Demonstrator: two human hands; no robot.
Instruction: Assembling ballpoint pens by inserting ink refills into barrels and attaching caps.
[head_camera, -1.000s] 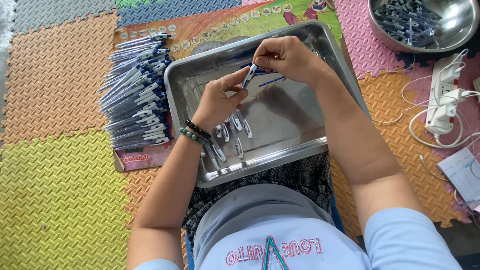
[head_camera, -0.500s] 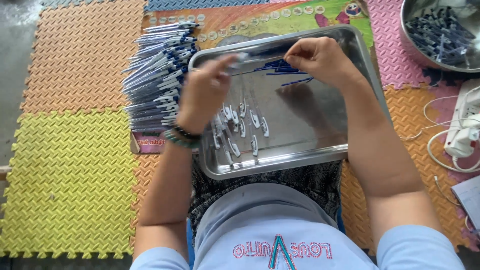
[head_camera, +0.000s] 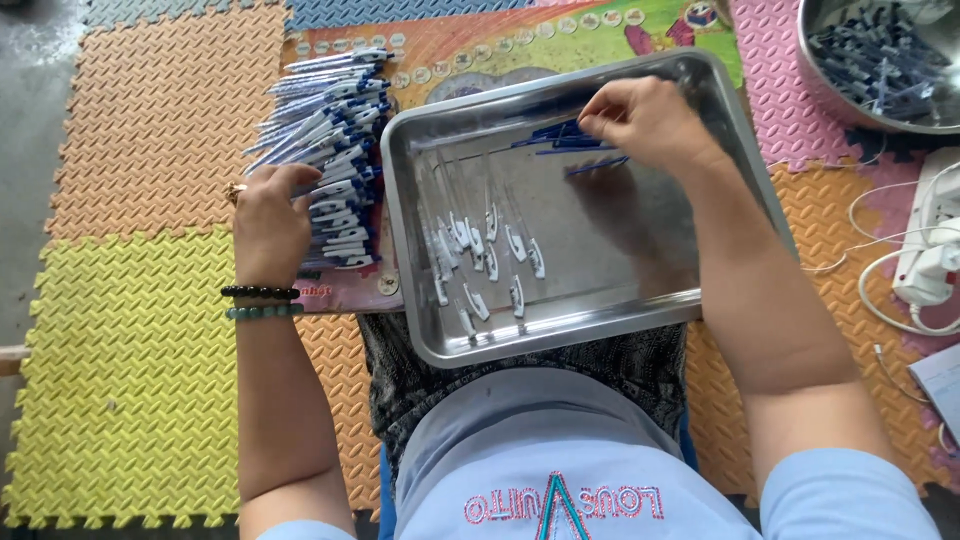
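A steel tray (head_camera: 405, 250) lies across my lap. Several clear pen barrels with white clips (head_camera: 485, 262) sit in its left half, and a few thin blue refills (head_camera: 560, 135) lie near its far edge. My right hand (head_camera: 650, 120) is inside the tray, fingertips pinched on the blue refills. My left hand (head_camera: 268, 215) is outside the tray to the left, its bent fingers resting on the near end of a pile of white and blue pens (head_camera: 330, 140). Whether a pen is under those fingers is hidden.
A steel bowl (head_camera: 830, 95) of dark blue pen parts stands at the far right. A white power strip (head_camera: 935, 255) with white cables lies right of the tray. Coloured foam mats (head_camera: 130, 330) cover the floor, and a colourful printed board (head_camera: 480, 45) lies under the pile and tray.
My left hand has left the tray and swung left onto the pen pile. My right hand stayed at the blue refills by the tray's far edge. The view has shifted slightly.
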